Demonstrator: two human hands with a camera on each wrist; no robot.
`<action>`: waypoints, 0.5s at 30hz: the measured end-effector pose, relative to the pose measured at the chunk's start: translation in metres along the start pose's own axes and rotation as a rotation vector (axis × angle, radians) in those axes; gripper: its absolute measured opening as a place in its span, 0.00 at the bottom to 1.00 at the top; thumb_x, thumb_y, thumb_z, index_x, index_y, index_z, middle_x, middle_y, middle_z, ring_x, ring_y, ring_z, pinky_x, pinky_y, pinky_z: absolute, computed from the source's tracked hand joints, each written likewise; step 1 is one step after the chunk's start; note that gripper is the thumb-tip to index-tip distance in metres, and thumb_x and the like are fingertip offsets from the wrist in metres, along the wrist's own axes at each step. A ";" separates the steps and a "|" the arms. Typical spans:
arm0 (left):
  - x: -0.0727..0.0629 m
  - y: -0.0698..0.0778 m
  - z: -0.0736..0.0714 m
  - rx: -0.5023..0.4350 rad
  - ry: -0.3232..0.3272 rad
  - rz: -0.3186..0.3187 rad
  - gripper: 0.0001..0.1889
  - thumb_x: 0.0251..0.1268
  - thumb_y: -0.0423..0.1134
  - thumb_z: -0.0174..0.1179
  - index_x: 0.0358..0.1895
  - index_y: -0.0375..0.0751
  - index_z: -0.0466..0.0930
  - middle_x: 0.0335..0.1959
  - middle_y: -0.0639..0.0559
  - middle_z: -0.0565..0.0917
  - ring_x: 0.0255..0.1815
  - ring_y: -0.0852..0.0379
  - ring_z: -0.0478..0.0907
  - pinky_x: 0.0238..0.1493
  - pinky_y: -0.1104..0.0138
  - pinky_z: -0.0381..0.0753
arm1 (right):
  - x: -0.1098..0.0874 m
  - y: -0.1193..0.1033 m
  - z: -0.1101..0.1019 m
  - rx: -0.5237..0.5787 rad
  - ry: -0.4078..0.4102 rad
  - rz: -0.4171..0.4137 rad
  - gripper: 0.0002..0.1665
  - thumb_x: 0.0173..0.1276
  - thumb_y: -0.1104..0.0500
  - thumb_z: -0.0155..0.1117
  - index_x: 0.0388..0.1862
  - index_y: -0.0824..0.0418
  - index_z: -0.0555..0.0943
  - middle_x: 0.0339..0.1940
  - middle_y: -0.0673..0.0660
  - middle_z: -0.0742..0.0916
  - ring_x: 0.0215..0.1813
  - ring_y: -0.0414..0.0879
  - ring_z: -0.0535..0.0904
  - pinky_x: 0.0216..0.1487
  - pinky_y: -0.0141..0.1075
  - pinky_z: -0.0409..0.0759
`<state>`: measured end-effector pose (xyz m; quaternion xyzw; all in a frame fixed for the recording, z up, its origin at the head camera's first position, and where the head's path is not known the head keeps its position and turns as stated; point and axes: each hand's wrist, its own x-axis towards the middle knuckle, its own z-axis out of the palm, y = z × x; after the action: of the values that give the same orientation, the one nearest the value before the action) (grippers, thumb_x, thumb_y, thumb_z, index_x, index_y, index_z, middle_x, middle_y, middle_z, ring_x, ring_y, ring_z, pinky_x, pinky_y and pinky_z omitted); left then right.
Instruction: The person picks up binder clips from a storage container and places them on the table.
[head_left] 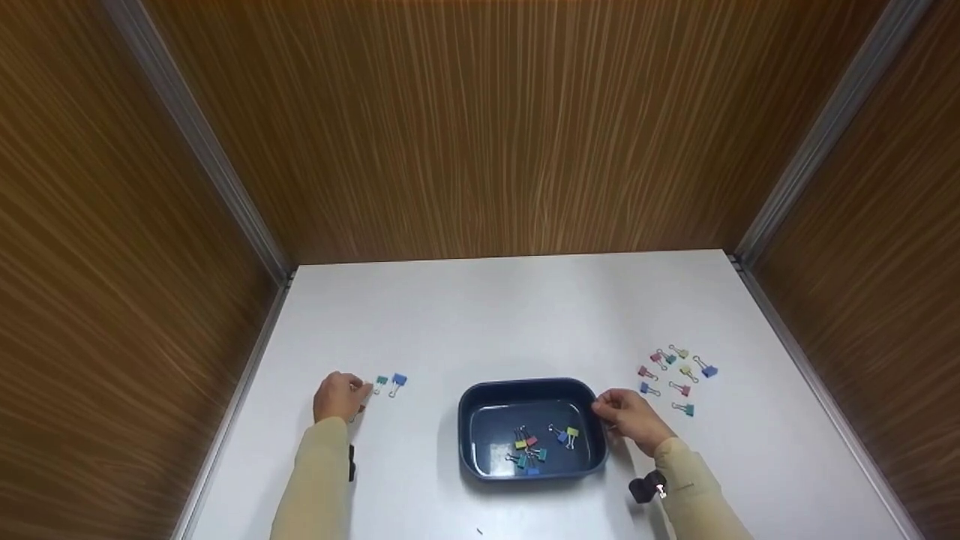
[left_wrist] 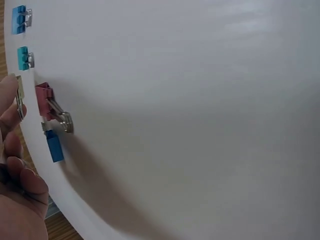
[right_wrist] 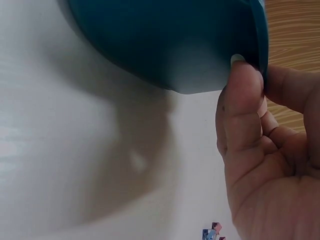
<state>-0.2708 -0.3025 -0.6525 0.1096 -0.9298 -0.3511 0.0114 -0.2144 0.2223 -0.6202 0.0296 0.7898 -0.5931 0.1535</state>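
Observation:
My left hand (head_left: 339, 396), on the left of the white table, pinches a pale yellow binder clip (left_wrist: 20, 95) between thumb and fingers. Beyond its fingertips lie a teal binder clip (head_left: 382, 380) and a blue binder clip (head_left: 400, 379). In the left wrist view a red binder clip (left_wrist: 44, 101) and another blue clip (left_wrist: 55, 146) lie close beside the hand; in the head view the hand mostly hides them. With thumb and fingers my right hand (head_left: 634, 417) grips the right rim of a dark blue tray (head_left: 469, 427). Several coloured binder clips (head_left: 541, 454) lie inside it.
Several more binder clips (head_left: 679, 390), red, yellow, teal and blue, are scattered on the table right of the tray. Wood-grain panels (head_left: 510, 135) enclose the white table (head_left: 480, 315) at the back and both sides. A small dark sliver (head_left: 479, 531) lies near the front edge.

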 end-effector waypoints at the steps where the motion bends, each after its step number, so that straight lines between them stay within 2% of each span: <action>1: -0.001 -0.001 0.001 0.000 0.001 -0.001 0.12 0.62 0.43 0.64 0.42 0.39 0.84 0.37 0.47 0.76 0.31 0.55 0.78 0.32 0.65 0.80 | 0.000 0.000 0.000 -0.004 0.001 -0.003 0.10 0.69 0.59 0.61 0.36 0.67 0.76 0.28 0.53 0.78 0.30 0.45 0.73 0.27 0.35 0.74; 6: -0.005 -0.002 0.001 0.001 0.003 0.000 0.11 0.62 0.43 0.65 0.42 0.39 0.84 0.37 0.47 0.78 0.34 0.53 0.78 0.38 0.62 0.79 | 0.001 -0.001 -0.002 0.003 -0.015 -0.009 0.11 0.69 0.59 0.61 0.36 0.67 0.76 0.27 0.52 0.77 0.30 0.44 0.73 0.28 0.34 0.76; 15: -0.017 0.009 -0.002 -0.020 0.018 0.006 0.11 0.65 0.40 0.62 0.43 0.36 0.83 0.40 0.44 0.80 0.41 0.48 0.78 0.44 0.56 0.79 | -0.001 -0.002 -0.002 0.001 -0.010 -0.001 0.10 0.69 0.59 0.61 0.37 0.67 0.76 0.28 0.52 0.78 0.30 0.43 0.74 0.28 0.35 0.76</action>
<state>-0.2556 -0.2935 -0.6442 0.1099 -0.9264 -0.3594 0.0218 -0.2148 0.2236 -0.6173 0.0263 0.7888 -0.5937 0.1569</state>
